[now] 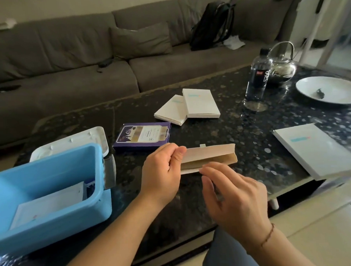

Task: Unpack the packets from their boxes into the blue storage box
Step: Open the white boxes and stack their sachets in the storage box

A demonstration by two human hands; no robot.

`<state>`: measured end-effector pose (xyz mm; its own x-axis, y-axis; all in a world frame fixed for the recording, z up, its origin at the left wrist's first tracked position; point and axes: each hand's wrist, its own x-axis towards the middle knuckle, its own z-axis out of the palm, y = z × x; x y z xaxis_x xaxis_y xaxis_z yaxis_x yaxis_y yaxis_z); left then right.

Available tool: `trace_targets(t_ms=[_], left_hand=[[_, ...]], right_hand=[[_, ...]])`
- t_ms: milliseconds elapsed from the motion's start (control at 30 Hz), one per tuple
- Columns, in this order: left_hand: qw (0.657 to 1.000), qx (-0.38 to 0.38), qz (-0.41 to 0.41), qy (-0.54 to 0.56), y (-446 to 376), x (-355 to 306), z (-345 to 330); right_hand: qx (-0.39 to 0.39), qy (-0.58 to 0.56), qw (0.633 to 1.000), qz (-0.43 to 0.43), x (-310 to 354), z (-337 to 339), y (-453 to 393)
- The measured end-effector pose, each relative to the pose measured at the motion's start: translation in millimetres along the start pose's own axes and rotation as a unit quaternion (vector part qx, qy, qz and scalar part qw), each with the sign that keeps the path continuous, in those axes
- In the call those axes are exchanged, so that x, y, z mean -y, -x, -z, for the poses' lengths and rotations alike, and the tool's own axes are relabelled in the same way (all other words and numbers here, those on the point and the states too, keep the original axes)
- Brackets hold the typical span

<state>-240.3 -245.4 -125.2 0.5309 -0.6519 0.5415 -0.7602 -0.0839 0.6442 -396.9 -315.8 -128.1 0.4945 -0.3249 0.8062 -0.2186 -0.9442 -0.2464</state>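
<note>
My left hand pinches the left end of an opened white box, its flap up and its brown inside showing. My right hand hovers just in front of the box mouth, fingers loosely spread, index tip near the box's lower edge. The blue storage box stands at the left with white packets lying in it. A purple box lies behind my left hand. Two white boxes overlap farther back, and another white box lies at the right table edge.
The storage box's white lid lies behind it. A water bottle, a steel kettle and a white plate stand at the back right of the dark table. A grey sofa with a black backpack sits behind.
</note>
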Motion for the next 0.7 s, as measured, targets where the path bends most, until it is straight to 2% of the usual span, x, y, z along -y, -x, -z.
trace_targets(t_ms=[100,233,400,467,633,700], left_hand=[[1.0,0.004,0.01,0.011,-3,0,0],[0.999,-0.018,0.03,0.017,-5,3,-1],[0.999,-0.008,0.027,0.022,-7,1,2],[0.999,-0.001,0.025,0.027,-7,-1,2],[1.0,0.011,0.019,0.017,-4,-4,3],[1.0,0.017,0.016,0.005,-3,-5,3]], right_hand=[[0.02,0.03,0.999,-0.01,-3,-4,-6],[-0.009,-0.01,1.0,0.015,0,-3,-11],[0.145,0.083,0.985,-0.042,-2,-13,-15],[0.171,0.109,0.978,-0.057,-3,-19,-16],[0.166,0.119,0.978,-0.04,-8,-22,-10],[0.132,0.106,0.985,-0.045,-10,-17,-1]])
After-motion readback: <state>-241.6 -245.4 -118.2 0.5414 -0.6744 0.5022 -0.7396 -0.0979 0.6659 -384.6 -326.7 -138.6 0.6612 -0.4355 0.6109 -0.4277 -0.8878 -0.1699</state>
